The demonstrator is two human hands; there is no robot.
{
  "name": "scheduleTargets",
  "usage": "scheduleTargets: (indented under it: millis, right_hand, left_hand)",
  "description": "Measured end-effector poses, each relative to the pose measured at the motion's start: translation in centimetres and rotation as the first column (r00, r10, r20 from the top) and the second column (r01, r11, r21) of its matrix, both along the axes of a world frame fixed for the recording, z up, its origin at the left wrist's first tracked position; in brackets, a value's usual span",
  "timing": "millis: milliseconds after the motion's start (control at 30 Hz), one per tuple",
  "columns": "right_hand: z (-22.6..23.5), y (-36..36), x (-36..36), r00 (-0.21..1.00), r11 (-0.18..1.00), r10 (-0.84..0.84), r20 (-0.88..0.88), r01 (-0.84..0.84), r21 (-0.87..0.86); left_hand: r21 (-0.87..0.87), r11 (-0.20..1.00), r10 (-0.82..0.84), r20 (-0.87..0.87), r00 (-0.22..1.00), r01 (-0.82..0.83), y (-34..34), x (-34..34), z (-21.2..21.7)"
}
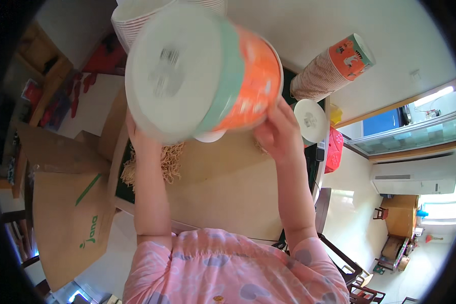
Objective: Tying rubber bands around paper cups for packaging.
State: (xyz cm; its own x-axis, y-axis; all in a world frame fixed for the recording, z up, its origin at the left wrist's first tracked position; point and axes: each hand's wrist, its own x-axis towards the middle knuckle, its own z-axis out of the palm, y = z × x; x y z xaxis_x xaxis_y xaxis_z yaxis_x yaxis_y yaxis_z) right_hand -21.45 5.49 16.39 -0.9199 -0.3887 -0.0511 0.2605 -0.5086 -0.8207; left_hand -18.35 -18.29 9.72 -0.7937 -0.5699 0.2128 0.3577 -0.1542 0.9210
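A large paper bucket [256, 76] is raised in front of me, tipped so its white base faces me. Its side has a green band and an orange printed part, and motion blurs it slightly. My right hand [279, 129] grips it near the rim, thumb and fingers closed on the edge. On the other side my left hand [138, 133] holds the bucket, its fingers mostly hidden behind it. Beneath, tan curly strands [172, 162] lie on the table beside my left forearm. Part of a white round thing [210, 137] shows just under the bucket.
A tall stack of orange paper buckets [332, 68] leans at the far right, near a white round base [310, 121]. More nested white-rimmed buckets [137, 20] stand at the far left. A cardboard box [68, 218] is left of the table [223, 187]; a red basket [334, 150] is at its right.
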Motion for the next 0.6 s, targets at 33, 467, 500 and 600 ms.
scheduleTargets:
  millis: [33, 467, 500, 600]
  right_hand:
    - [0.0, 1.1, 1.6, 0.998, 0.997, 0.068, -0.008, -0.067, 0.027]
    - [-11.7, 9.4, 17.5, 0.873, 0.504, 0.308, -0.379, 0.187, 0.843]
    - [-12.2, 9.2, 18.0, 0.854, 0.459, 0.317, -0.412, 0.242, 0.855]
    - [-13.7, 9.4, 19.0, 0.834, 0.384, 0.33, -0.443, 0.311, 0.87]
  left_hand:
    - [-0.041, 0.999, -0.032, -0.007, 0.999, 0.032, -2.1, 1.0, -3.1]
    - [-0.942, 0.163, 0.471, 0.334, 0.816, 0.292, -2.9, 6.8, -17.5]
    - [-0.909, 0.175, 0.529, 0.411, 0.742, 0.379, -2.8, 6.6, -17.6]
    - [-0.842, 0.309, 0.54, 0.538, 0.647, 0.443, -3.5, 7.0, -18.4]
